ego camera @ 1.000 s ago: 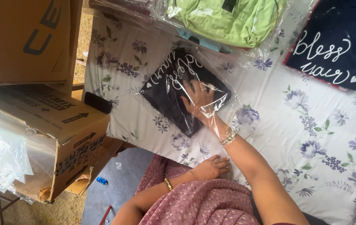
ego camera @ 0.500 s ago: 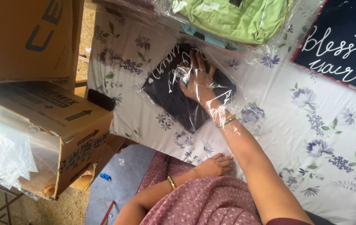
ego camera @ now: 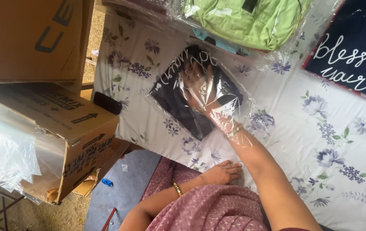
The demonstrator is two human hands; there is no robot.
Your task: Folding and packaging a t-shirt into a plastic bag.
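Observation:
A folded dark garment [ego camera: 176, 107] with white script lies inside a clear plastic bag [ego camera: 245, 109] on a floral tablecloth [ego camera: 320, 141]. My right hand [ego camera: 198, 83] is inside the bag up to the wrist. Its fingers are spread flat on top of the garment, near the bag's far end. My left hand [ego camera: 221, 172] rests palm down on the near edge of the table, just short of the bag's mouth, and holds nothing. A gold bangle sits on each wrist.
A bagged green garment [ego camera: 243, 19] lies at the far edge, and another dark scripted garment [ego camera: 354, 47] at the far right. A small black object [ego camera: 107, 103] sits at the table's left edge. Left of the table are cardboard boxes [ego camera: 76, 128] and a stack of clear bags [ego camera: 3, 149].
My right hand has slid deeper into the bag, away from me, and the garment has gone with it. My left hand has stayed at the table edge.

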